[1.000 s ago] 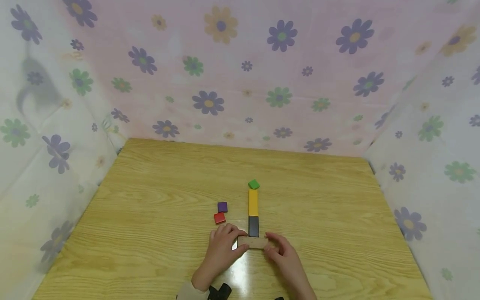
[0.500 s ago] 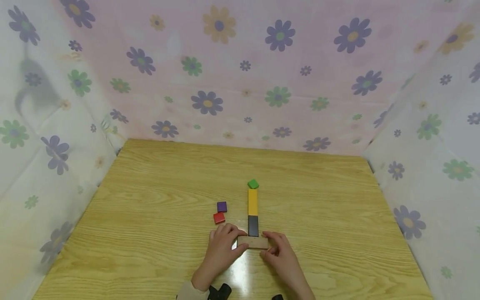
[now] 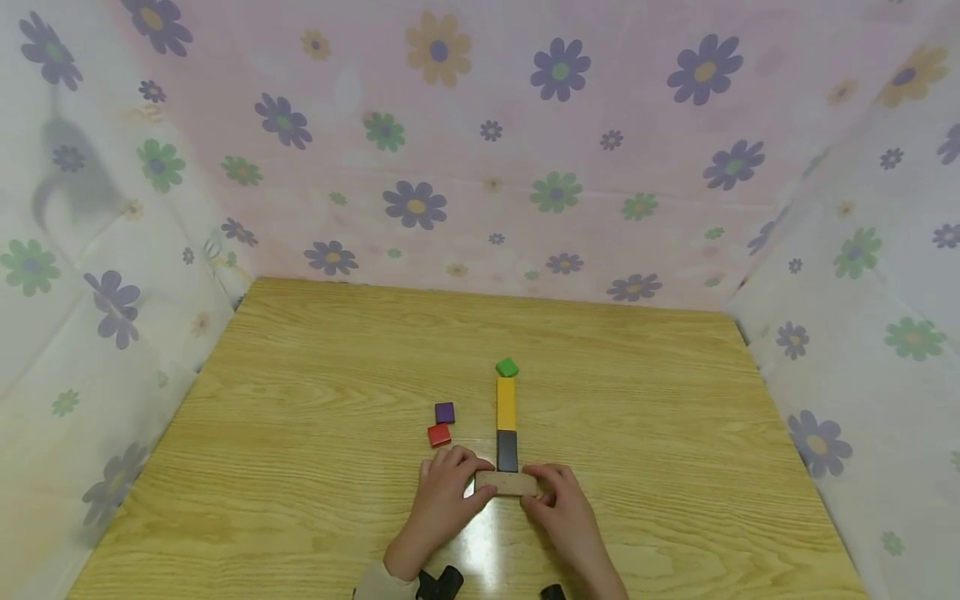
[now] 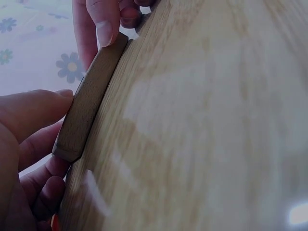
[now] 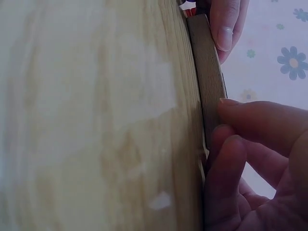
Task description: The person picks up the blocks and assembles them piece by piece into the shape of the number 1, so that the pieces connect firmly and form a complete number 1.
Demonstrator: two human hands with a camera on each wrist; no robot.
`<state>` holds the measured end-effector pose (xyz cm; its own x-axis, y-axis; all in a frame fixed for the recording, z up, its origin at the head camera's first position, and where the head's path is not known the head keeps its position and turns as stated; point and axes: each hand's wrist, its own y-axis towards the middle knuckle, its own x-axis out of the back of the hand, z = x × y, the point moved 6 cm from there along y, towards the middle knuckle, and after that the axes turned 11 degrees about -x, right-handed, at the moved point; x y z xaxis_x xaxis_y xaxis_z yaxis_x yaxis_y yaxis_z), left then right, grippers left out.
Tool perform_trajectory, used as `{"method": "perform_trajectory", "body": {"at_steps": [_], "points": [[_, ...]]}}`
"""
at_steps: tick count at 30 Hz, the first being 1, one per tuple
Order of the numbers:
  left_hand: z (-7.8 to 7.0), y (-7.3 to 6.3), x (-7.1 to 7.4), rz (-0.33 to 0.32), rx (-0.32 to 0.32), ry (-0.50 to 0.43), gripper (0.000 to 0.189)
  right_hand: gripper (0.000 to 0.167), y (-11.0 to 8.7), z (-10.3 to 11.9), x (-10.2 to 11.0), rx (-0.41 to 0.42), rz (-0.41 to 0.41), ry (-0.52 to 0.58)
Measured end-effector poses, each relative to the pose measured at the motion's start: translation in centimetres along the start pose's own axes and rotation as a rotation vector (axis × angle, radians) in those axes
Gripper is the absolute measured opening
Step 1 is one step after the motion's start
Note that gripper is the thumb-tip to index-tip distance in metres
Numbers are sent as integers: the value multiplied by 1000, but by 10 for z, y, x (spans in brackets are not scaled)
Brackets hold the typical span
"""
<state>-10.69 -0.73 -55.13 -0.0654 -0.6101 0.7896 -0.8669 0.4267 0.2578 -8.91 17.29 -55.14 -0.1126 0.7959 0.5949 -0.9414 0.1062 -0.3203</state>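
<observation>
Lower centre of the head view — pale wooden block (image 3: 507, 483) lying crosswise on the wood-grained table (image 3: 315, 467). Left hand (image 3: 442, 496) pinches its left end between thumb and fingers; right hand (image 3: 564, 508) likewise clamped on the right end. From the block's middle, a line runs up the frame: black block (image 3: 507, 451), yellow block (image 3: 506, 403), green block (image 3: 507, 367) set askew. Left of that line — purple block (image 3: 445, 412) just above red block (image 3: 438, 435). Floral cloth (image 3: 465, 158) across the top.
</observation>
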Motion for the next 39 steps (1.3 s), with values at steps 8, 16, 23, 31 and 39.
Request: {"method": "perform_trajectory", "body": {"at_steps": [8, 16, 23, 31, 39], "points": [[-3, 1, 3, -1, -1, -2, 23, 36, 0, 3, 0, 4, -13, -30], [-2, 0, 3, 5, 14, -5, 22, 35, 0, 3, 0, -9, -19, -20], [-3, 2, 4, 2, 22, -13, 22, 35, 2, 2, 1, -28, -15, -12], [0, 1, 2, -3, 25, -16, 21, 36, 2, 0, 0, -31, -18, -1], [0, 0, 4, -30, 26, -45, 21, 35, 3, -2, 0, -43, -26, -17]]}}
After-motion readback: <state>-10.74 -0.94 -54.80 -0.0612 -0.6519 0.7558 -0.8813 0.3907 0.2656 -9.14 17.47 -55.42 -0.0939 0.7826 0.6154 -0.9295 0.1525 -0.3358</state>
